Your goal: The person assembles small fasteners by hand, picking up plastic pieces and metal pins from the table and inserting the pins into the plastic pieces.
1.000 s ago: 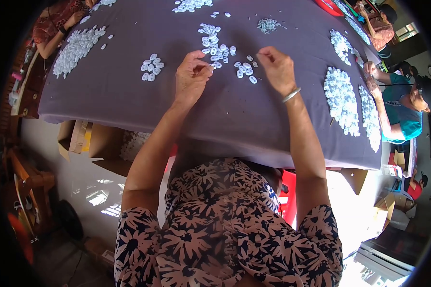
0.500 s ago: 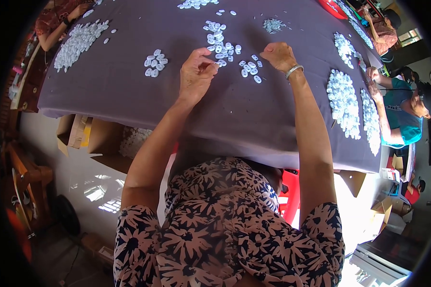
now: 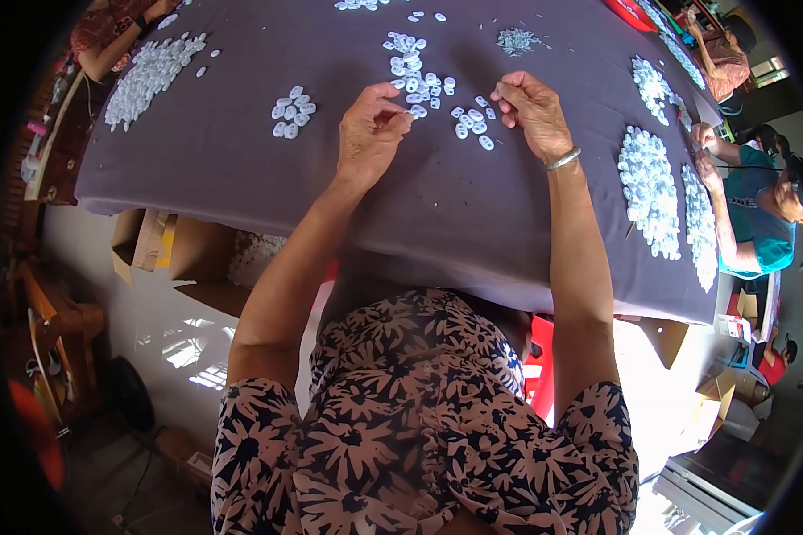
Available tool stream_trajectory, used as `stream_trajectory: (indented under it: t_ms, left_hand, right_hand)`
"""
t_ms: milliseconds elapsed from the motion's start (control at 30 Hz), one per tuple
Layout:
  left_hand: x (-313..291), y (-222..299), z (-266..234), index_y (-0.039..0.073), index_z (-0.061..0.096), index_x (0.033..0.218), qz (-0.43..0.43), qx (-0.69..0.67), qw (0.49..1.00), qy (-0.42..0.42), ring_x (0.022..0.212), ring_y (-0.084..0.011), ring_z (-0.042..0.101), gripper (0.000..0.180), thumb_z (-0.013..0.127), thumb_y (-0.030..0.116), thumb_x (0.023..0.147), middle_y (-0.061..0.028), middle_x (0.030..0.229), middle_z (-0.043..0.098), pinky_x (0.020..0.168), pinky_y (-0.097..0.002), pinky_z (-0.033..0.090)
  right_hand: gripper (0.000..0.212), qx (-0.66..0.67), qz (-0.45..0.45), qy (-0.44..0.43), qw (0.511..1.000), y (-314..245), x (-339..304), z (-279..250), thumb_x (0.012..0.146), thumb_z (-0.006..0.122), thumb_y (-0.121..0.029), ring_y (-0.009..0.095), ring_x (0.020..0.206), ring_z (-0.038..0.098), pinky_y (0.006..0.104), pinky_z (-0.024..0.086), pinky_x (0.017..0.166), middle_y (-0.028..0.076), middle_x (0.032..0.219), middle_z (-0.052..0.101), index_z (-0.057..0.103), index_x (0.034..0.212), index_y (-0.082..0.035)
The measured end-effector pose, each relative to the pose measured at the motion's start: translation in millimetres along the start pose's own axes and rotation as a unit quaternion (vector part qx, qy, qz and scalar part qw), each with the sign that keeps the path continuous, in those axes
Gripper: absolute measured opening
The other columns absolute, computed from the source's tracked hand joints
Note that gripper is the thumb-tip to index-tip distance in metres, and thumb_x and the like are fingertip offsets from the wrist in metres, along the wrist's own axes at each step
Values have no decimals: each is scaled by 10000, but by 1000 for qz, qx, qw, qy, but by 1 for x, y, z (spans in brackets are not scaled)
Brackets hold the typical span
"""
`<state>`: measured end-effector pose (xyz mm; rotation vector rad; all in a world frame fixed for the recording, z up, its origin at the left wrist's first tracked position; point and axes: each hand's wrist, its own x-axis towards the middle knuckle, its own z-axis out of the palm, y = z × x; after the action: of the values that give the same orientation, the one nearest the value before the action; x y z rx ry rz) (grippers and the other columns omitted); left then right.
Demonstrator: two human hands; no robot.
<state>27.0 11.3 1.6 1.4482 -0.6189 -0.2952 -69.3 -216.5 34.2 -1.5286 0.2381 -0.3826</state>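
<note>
Hands: my left hand [image 3: 370,134] is over the dark purple-grey tablecloth [image 3: 455,192], fingers curled toward the thumb. A white piece shows at the thumb tip; I cannot tell whether it is gripped. My right hand [image 3: 537,114], with a silver bangle [image 3: 563,159] at the wrist, has its thumb and forefinger drawn close; whether anything is pinched there I cannot tell.

Work pieces: white oval pieces [image 3: 410,64] with two openings each lie in a loose cluster just beyond my left hand. A smaller group [image 3: 476,123] sits between my hands, nearer the right; another group [image 3: 293,111] is left of my left hand. A pile of thin grey slivers [image 3: 516,40] lies beyond my right hand. Larger white heaps stand at the far left [image 3: 156,80] and the right side [image 3: 649,192].

Containers: an open cardboard box [image 3: 196,251] below the left table edge holds many small white items [image 3: 257,256], too small to identify. A red basin [image 3: 632,12] stands at the far edge, cut by the frame; its contents are not discernible. An open carton [image 3: 716,403] is on the floor at right, contents unclear.
</note>
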Motion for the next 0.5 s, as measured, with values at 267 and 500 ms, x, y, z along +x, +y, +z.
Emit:
stream_trajectory:
  t_ms: [267,500]
  left_hand:
    - [-1,-1,-1,46,526,1116,11,-7,1000,0,744,-86,585,326,641,-1,815,-37,844,624,624,-216,473]
    - [-2,3,-1,44,540,1098,8,-18,1000,1,747,-87,585,303,632,-6,814,-38,843,620,622,-220,472]
  right_hand:
    - [60,4,-13,-11,1000,2,-3,4,900,587,-80,39,657,496,187,404,528,8,816,600,619,937,-45]
    - [78,-21,-8,-11,1000,3,-5,6,903,590,-104,29,651,508,173,407,528,-6,792,615,633,936,-48]
